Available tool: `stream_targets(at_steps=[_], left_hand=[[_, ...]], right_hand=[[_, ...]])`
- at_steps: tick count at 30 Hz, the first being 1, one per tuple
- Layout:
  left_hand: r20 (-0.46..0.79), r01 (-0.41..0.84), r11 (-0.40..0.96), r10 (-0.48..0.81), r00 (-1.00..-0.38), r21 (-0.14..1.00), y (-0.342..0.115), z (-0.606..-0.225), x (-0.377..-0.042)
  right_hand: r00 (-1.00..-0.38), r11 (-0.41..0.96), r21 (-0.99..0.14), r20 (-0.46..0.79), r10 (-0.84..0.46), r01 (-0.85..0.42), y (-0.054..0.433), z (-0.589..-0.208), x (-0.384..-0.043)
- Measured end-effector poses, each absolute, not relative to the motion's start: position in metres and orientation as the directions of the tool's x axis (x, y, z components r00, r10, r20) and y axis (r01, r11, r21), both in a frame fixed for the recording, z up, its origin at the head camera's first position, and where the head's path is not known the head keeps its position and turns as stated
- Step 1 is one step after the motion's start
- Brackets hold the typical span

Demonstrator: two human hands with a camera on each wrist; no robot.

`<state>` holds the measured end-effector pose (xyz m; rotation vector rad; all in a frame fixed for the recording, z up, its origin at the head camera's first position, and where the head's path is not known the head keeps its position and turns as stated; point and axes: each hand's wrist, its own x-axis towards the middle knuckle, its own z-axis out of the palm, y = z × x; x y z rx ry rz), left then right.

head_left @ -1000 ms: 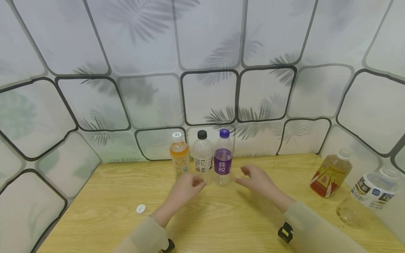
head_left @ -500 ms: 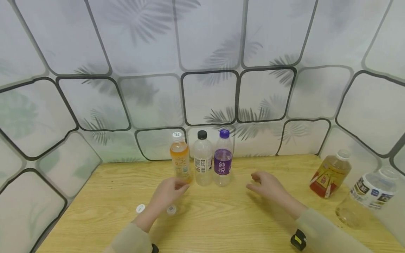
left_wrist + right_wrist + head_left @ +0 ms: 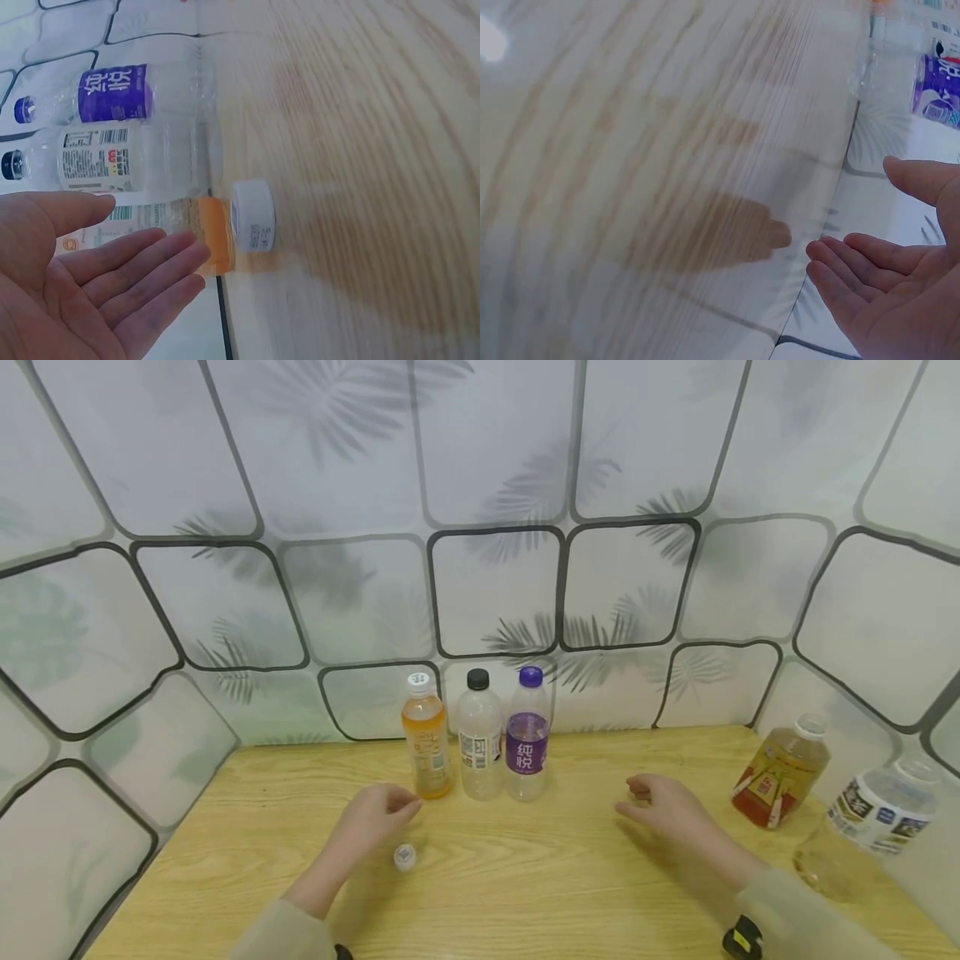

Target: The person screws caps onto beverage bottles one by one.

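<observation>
Three capped bottles stand upright in a row at the back of the table: an orange drink bottle with a white cap, a clear bottle with a black cap, and a clear bottle with a purple label and cap. My left hand hovers just left and in front of the orange bottle, fingers relaxed and holding nothing. A loose white bottle cap lies on the table near it, also seen in the left wrist view as a white cap. My right hand is over the table right of the row, fingers relaxed, palm bare.
At the right side stand two uncapped-looking bottles: a tea bottle with a yellow and red label, and a large clear bottle with a white and black label. A patterned wall covering rises behind the wooden table.
Both hands have drawn away from the row, the left to the left, the right to the right. The cap at far left is now covered by the left arm; another cap has come into view.
</observation>
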<state>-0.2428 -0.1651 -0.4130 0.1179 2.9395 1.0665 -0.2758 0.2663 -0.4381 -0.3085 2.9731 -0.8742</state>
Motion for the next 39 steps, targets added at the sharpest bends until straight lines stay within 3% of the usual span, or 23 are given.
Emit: stream_targets(at_steps=[19, 39], left_hand=[[0.007, 0.044, 0.818, 0.049, -0.999, 0.574, -0.203, -0.411, -0.223], [0.02, 0.065, 0.868, 0.063, -0.998, 0.493, -0.234, -0.403, -0.219]], right_hand=[[-0.987, 0.842, -0.516, 0.046, -0.155, -0.157, 0.318, -0.422, -0.256], [-0.981, 0.909, -0.38, 0.152, -0.119, -0.169, 0.346, -0.361, -0.239]])
